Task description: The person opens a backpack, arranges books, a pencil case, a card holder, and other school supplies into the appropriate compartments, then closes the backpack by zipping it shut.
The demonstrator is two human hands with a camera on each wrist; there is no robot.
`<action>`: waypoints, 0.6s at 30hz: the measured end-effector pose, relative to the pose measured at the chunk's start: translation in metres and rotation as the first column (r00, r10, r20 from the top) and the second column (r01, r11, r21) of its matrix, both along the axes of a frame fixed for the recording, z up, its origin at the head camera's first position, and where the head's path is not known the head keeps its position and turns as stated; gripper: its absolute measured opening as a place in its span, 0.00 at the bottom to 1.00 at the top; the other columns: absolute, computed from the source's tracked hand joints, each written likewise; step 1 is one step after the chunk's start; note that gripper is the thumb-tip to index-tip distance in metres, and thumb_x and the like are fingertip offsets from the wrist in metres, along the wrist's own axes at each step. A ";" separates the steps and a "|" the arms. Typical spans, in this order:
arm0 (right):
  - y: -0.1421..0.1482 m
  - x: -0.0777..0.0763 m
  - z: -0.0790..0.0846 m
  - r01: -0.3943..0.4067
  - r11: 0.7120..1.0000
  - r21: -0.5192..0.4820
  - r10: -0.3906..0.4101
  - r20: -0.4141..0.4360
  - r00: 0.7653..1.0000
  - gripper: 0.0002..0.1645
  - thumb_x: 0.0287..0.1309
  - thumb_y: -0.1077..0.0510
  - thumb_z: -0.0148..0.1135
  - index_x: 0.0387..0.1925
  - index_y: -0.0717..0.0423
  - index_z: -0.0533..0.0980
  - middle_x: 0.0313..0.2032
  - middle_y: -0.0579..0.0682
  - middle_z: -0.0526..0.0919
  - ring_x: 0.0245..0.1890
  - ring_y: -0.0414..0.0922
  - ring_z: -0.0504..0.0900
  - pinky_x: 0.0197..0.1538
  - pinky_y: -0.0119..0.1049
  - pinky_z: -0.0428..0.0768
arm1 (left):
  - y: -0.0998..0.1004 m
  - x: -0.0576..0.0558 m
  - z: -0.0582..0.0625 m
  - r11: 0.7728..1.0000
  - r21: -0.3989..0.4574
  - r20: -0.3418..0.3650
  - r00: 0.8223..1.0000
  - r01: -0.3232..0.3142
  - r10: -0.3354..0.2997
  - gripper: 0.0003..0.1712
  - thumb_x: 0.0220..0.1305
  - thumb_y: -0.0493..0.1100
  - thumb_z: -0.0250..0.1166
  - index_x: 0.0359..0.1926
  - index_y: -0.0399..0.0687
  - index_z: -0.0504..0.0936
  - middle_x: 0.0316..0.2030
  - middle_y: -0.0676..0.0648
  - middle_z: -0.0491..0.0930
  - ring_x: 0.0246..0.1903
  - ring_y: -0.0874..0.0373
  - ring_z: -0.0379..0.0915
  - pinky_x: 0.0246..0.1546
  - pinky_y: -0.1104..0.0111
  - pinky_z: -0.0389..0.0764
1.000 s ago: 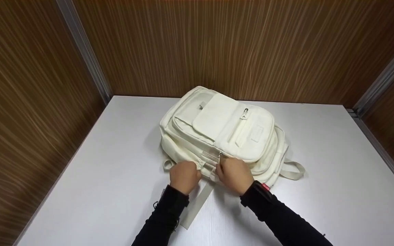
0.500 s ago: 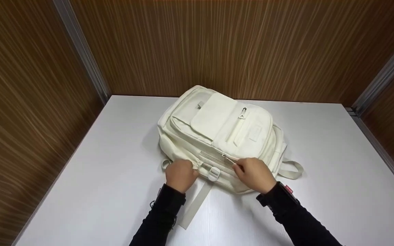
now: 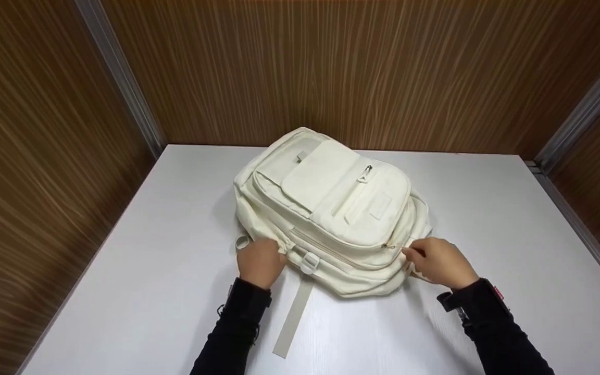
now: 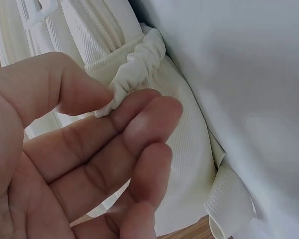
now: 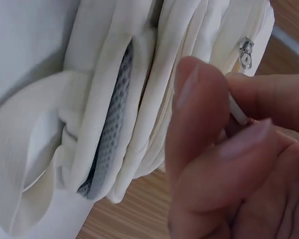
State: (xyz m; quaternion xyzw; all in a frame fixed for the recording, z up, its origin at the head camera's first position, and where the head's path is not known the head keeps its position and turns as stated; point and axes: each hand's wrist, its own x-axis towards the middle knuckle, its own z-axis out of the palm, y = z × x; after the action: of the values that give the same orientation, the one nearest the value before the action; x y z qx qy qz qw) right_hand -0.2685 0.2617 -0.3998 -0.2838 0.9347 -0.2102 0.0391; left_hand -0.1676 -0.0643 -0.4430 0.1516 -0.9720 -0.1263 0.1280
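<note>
A cream backpack [image 3: 305,182] lies on its back across the white table. My left hand [image 3: 261,263] pinches the gathered elastic edge [image 4: 137,64] of its side pocket between thumb and forefinger. At the near right corner of the front compartment, my right hand [image 3: 441,262] pinches the zipper pull [image 3: 396,246], which stretches out taut from its slider. The right wrist view shows the metal slider [image 5: 246,54] just beyond the fingertips, and the pull's pale end between finger and thumb. Another zipper pull [image 3: 365,174] lies on the front pocket.
A loose webbing strap [image 3: 294,323] trails from the backpack's near side toward me, below a white buckle [image 3: 309,263]. A rolled strap end [image 4: 231,201] sits by the side pocket. Wood-grain panels [image 3: 331,67] enclose the table [image 3: 175,208] at the back and sides.
My right hand has drawn the zipper pull rightward along the near side to the front compartment's corner. The left hand keeps its hold on the pocket edge, and the backpack has shifted slightly left.
</note>
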 end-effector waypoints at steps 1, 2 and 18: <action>0.001 -0.002 0.001 0.001 1.000 0.002 -0.001 0.009 1.000 0.17 0.65 0.56 0.57 0.20 0.53 0.76 0.15 0.41 0.71 0.18 0.39 0.69 0.27 0.34 0.66 | 0.000 0.000 0.000 1.000 -0.005 -0.007 1.000 -0.003 0.003 0.15 0.46 0.45 0.71 0.13 0.49 0.75 0.16 0.49 0.79 0.18 0.51 0.77 0.24 0.59 0.74; 0.002 -0.005 0.001 -0.004 1.000 0.001 0.004 0.015 1.000 0.17 0.65 0.55 0.57 0.20 0.53 0.76 0.15 0.41 0.71 0.18 0.40 0.68 0.27 0.34 0.65 | -0.001 0.000 -0.001 1.000 -0.014 -0.019 1.000 -0.008 0.008 0.14 0.45 0.45 0.71 0.13 0.48 0.76 0.15 0.48 0.80 0.18 0.51 0.77 0.23 0.59 0.74; -0.013 0.001 -0.004 -0.255 0.964 -0.079 0.266 0.179 0.947 0.16 0.61 0.56 0.61 0.18 0.52 0.78 0.15 0.35 0.68 0.16 0.31 0.64 0.25 0.26 0.66 | 0.066 0.018 0.009 0.930 -0.213 -0.297 0.887 0.300 -0.354 0.15 0.51 0.48 0.71 0.37 0.45 0.82 0.33 0.48 0.81 0.27 0.56 0.76 0.27 0.67 0.78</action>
State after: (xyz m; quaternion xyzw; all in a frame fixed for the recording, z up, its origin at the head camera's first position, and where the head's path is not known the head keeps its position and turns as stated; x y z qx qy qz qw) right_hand -0.2676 0.2490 -0.4041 -0.3846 0.8750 -0.2545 0.1470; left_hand -0.1498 0.0020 -0.4337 -0.0487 -0.9552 -0.0907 0.2774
